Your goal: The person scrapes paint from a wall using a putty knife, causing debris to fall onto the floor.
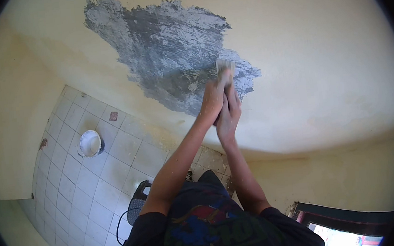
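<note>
Both my hands are raised to the wall, closed around one scraper (pixel 225 65) with a pale, motion-blurred blade. My left hand (pixel 211 98) grips it nearer the blade, and my right hand (pixel 228 119) closes round it lower down. The blade meets the right part of a bare grey patch (pixel 167 46), where rough streaks show through the cream-painted wall (pixel 304 62). Small pale flakes hang in the air about my forearms. My fingers hide most of the scraper's handle.
A white-smeared bucket (pixel 91 144) stands on the tiled floor (pixel 78 180) at left. Near my left elbow is a dark stool-like object (pixel 136 208) with a black cord. Debris lies along the wall base. A dark frame (pixel 345 215) borders a bright opening lower right.
</note>
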{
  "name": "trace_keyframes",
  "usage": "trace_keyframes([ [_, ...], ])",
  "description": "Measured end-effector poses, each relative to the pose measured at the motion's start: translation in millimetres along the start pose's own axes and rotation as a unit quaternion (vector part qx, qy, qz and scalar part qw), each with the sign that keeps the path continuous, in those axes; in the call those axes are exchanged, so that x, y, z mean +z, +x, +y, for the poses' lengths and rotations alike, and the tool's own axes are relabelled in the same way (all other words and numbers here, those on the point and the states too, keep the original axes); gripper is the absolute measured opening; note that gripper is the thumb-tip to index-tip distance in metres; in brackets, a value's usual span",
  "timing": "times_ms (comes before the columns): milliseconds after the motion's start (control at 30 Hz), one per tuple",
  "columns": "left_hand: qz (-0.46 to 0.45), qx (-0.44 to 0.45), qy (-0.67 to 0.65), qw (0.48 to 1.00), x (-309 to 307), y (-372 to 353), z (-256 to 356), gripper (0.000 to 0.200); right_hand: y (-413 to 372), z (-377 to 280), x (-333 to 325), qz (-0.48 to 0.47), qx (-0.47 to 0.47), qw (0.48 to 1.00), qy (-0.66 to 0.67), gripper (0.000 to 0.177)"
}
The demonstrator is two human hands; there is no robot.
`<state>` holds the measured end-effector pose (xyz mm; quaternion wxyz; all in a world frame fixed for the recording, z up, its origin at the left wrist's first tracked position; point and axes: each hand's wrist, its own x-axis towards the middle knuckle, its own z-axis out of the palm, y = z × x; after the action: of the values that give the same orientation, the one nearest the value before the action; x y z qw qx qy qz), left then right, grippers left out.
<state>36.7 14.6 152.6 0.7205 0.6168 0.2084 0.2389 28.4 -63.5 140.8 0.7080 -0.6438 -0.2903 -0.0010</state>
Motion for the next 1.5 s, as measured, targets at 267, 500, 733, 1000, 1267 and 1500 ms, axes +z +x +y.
trace_keyframes([
  [267, -0.020, 0.030, -0.027, 0.999, -13.2, 11.9, 58.1, 0.065, 23.9, -26.5, 22.8, 0.025, -0.069, 0.995, -0.070, 0.043],
  [500, -0.090, -0.036, -0.028, 0.995, -17.6, 0.7, 34.2, 0.056, 0.0, 14.0, 28.6, 0.075, 0.033, 0.993, 0.089, 0.045],
  [733, -0.080, 0.010, -0.011, 0.997, -4.9, -7.0, 29.6, 0.059, 0.5, 16.2, 15.3, 0.072, -0.039, 0.997, -0.006, 0.046],
  [1000, -0.027, 0.027, -0.054, 0.998, 15.0, -14.9, 60.9, 0.057, 20.8, -38.5, -7.6, 0.018, 0.054, 0.997, 0.044, 0.044],
  [1267, -0.036, -0.002, -0.021, 0.999, 20.0, -14.8, 6.2, 0.062, -15.0, 16.3, -20.7, 0.063, 0.069, 0.995, -0.025, 0.045],
  [1500, -0.080, -0.003, -0.132, 0.988, 24.5, -12.0, 37.3, 0.063, 9.6, -22.6, -21.4, 0.028, 0.018, 0.998, -0.048, 0.044],
])
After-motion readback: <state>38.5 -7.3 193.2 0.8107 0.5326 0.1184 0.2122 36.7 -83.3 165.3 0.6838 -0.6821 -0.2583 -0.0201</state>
